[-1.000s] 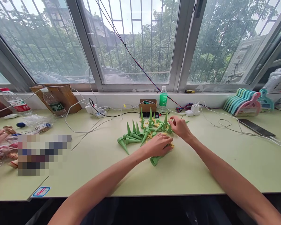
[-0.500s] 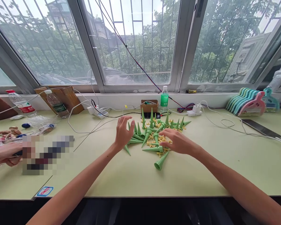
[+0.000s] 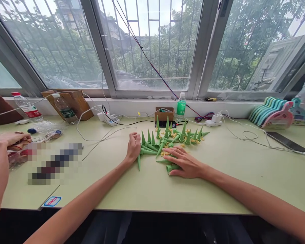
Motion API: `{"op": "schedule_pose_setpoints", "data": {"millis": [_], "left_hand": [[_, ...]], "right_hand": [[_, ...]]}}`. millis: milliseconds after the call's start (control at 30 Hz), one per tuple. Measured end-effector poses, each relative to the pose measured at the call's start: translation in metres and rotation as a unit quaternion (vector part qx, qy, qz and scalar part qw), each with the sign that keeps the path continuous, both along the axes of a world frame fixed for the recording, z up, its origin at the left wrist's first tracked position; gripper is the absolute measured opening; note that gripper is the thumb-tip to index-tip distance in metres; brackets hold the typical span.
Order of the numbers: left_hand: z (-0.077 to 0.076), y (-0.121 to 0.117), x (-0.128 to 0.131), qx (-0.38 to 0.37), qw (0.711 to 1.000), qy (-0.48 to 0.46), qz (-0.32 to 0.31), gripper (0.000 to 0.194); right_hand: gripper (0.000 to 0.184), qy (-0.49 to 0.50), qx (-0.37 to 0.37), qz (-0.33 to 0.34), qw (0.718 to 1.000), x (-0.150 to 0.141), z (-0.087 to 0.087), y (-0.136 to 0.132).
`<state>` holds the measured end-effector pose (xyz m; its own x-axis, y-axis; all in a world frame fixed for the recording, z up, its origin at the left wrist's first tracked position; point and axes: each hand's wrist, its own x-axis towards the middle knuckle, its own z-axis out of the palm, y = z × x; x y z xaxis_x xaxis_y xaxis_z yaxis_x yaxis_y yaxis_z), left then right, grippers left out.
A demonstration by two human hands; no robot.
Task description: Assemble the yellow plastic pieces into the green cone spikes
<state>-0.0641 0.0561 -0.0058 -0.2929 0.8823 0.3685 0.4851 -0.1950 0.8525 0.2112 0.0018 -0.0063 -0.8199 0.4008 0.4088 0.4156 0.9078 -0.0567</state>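
Observation:
Green plastic cone-shaped spikes [image 3: 148,151] are heaped mid-table, some upright and some on their sides. Small yellow plastic T-shaped pieces [image 3: 165,153] show among them. At the heap's left edge, my left hand [image 3: 133,147] stands on its side with its fingers curled in, beside the lying spikes; I see nothing held in it. My right hand [image 3: 184,162] lies palm down with fingers spread over the heap's front right. Under its fingers the wide end of a green spike [image 3: 170,168] sticks out, and the hand covers the rest.
Behind the heap stand a small cardboard box [image 3: 164,114], a phone and a green-labelled bottle [image 3: 181,105]. Cables and a power strip [image 3: 213,122] lie right, near another phone [image 3: 287,142] and pastel plastic items [image 3: 271,112]. Another person's hand [image 3: 16,138] works at left.
Both my hands have come down to the heap, the right now over the front spike, which has shifted back toward the pile. The left fingers have curled in. The other person's arm has moved.

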Motion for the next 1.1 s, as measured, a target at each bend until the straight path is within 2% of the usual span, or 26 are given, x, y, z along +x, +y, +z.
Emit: {"op": "schedule_pose_setpoints", "data": {"millis": [100,233,333,500,633,733,800,900,1000,1100], "left_hand": [[-0.003,0.001,0.004,0.014,0.999,-0.022,0.024,0.027],[-0.005,0.004,0.011,0.031,0.992,-0.059,0.104,0.018],[-0.006,0.004,0.019,0.058,0.986,-0.062,0.141,0.013],[-0.004,-0.002,0.028,0.124,0.979,-0.017,0.162,0.01],[0.007,-0.011,0.029,0.216,0.963,0.053,0.154,0.011],[0.02,-0.018,0.034,0.308,0.941,0.116,0.079,0.012],[0.025,-0.023,0.042,0.37,0.915,0.159,-0.014,0.009],[0.025,-0.029,0.057,0.417,0.861,0.23,-0.178,0.009],[0.018,-0.035,0.069,0.403,0.818,0.293,-0.287,0.008],[0.011,-0.042,0.071,0.316,0.817,0.346,-0.337,0.005]], "right_hand": [[0.054,0.012,0.012,-0.009,1.0,-0.004,0.001,0.005],[0.051,0.02,0.033,-0.004,0.999,-0.008,-0.001,0.014],[0.047,0.029,0.047,-0.006,0.998,-0.009,-0.004,0.02],[0.047,0.054,0.061,-0.019,0.997,-0.006,-0.006,0.025],[0.05,0.072,0.06,-0.017,0.995,-0.003,-0.007,0.025],[0.056,0.093,0.058,-0.002,0.994,-0.001,-0.007,0.027],[0.053,0.122,0.058,-0.001,0.991,0.0,-0.007,0.029],[0.035,0.174,0.053,-0.028,0.983,0.004,-0.007,0.032],[0.027,0.217,0.043,-0.052,0.974,0.01,-0.008,0.034],[0.024,0.24,0.035,-0.061,0.968,0.014,-0.008,0.037]]}}
